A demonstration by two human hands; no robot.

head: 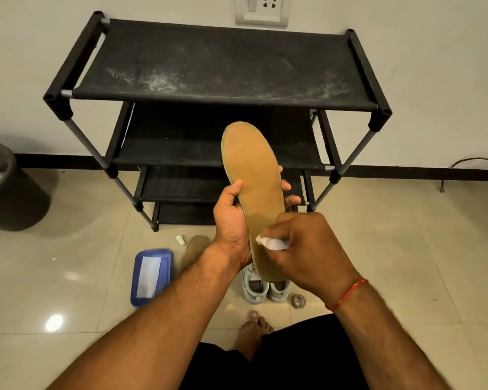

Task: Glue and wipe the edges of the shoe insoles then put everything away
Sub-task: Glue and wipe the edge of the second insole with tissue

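A tan shoe insole stands nearly upright in mid-air, toe end up. My left hand grips it from behind at its middle, thumb on the left edge and fingertips showing on the right edge. My right hand holds a small white glue tube with its tip touching the insole's left edge near the heel. A second tan insole lies on the floor below, partly hidden by my left forearm. The tube's white cap sits on the tiles beside it.
A black multi-tier shoe rack stands against the wall ahead, its top shelf dusty. On the floor lie a blue tray with a white cloth, a pair of pale sneakers and a tape roll. A dark bin stands at the left.
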